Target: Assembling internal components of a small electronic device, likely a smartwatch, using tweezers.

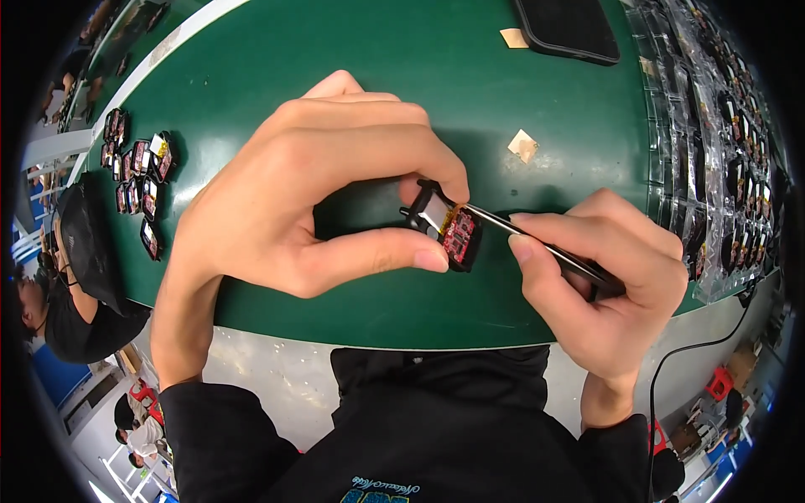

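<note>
Between the thumb and fingers of my left hand is a small black plastic housing, held above the green table. Inside it show a red circuit board, a silver-white block like a battery cell and a bit of yellow tape. My right hand grips dark metal tweezers in a pen-like hold. Their tips reach the housing's upper edge, next to the yellow tape and my left fingertip. Whether the tips pinch anything is too small to make out.
Several similar housings with boards lie in a cluster at the left. Clear plastic trays full of such units are stacked along the right edge. A black phone-like slab and a beige paper scrap lie farther off. Other people sit at the left.
</note>
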Demonstrator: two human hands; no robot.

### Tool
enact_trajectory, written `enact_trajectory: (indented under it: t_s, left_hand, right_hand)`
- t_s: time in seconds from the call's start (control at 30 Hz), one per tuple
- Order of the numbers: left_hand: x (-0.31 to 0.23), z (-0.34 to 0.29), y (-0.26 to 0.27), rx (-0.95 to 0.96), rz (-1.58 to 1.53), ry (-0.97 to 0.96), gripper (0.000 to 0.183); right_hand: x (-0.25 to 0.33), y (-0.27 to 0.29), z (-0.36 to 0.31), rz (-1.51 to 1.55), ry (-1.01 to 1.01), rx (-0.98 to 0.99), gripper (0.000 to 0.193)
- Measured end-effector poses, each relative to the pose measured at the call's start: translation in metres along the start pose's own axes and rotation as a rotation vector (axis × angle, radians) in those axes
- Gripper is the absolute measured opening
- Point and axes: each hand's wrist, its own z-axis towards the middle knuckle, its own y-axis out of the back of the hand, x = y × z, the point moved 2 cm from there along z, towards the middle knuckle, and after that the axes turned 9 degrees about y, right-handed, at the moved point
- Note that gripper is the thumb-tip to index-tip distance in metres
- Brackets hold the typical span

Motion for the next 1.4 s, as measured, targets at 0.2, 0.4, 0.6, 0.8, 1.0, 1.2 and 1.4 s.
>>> enact_trajectory:
  t_s: [0.2, 0.4, 0.6, 0.8, 1.0, 1.2, 1.4]
  left_hand:
    - [0.0008, 0.0002, -0.0021, -0.016, -0.022, 0.003, 0.05]
    - [-0.0004, 0.0008, -0.0015, -0.027, -0.004, 0.009, 0.052]
    - [-0.0007, 0.0003, -0.0015, -0.032, 0.041, -0.028, 0.052]
    - [-0.0024, 0.0, 0.0002, -0.006, 0.059, 0.003, 0.053]
    - [-0.0004, 0.0007, 0.0003, -0.009, 0.035, 0.0, 0.054]
    - [-0.0005, -0.0003, 0.001, -0.013, 0.026, 0.008, 0.055]
    - [-0.0015, 0.0012, 0.0007, -0.009, 0.017, 0.01, 0.055]
  right_hand:
    - [-0.0016, -0.0006, -0.0015, 0.01, 0.002, 0.005, 0.02]
    - [-0.001, -0.0013, -0.0013, 0.007, -0.007, 0.021, 0.02]
    - [-0.001, -0.0007, -0.0022, 0.002, -0.01, 0.028, 0.02]
    - [-0.0003, 0.0008, -0.0013, 0.0, -0.012, 0.024, 0.019]
    - [-0.0036, 0.0007, -0.0029, 0.009, 0.007, 0.017, 0.019]
    - [-0.0027, -0.0001, -0.0019, 0.005, 0.019, 0.023, 0.02]
    - [-0.0026, -0.0005, -0.0026, 0.026, 0.021, 0.023, 0.02]
